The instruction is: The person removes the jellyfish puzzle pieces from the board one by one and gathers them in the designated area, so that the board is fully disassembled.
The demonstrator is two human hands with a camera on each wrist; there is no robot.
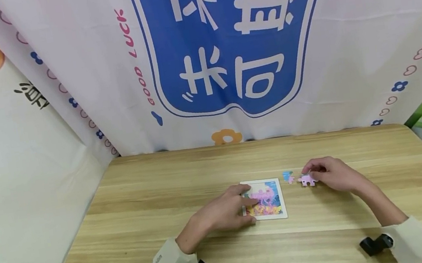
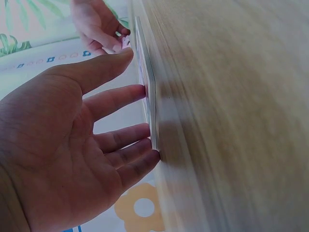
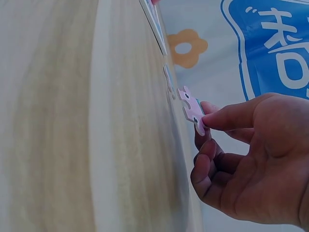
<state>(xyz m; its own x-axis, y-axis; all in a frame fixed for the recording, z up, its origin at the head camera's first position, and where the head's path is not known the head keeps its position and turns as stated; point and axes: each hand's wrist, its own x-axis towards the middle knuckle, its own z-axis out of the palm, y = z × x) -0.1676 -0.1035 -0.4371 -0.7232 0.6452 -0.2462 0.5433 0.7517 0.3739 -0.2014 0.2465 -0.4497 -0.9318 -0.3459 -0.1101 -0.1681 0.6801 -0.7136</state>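
A jigsaw puzzle (image 1: 275, 203) with a white frame lies on the table, its picture pink, blue and yellow, with a pale area at its upper left. My left hand (image 1: 228, 208) rests on its left side, fingers fairly straight; in the left wrist view the fingertips touch the board's edge and face. My right hand (image 1: 333, 173) pinches a pink puzzle piece (image 3: 191, 110) between thumb and fingers, just above the table to the right of the board. Between board and right hand lies a loose blue and pink piece (image 1: 288, 177).
The wooden table (image 1: 153, 181) reaches back to a printed curtain (image 1: 115, 95) with a blue panel. Another pale cloth (image 1: 17, 178) hangs at the left. A black wrist camera (image 1: 376, 244) sits by the right sleeve.
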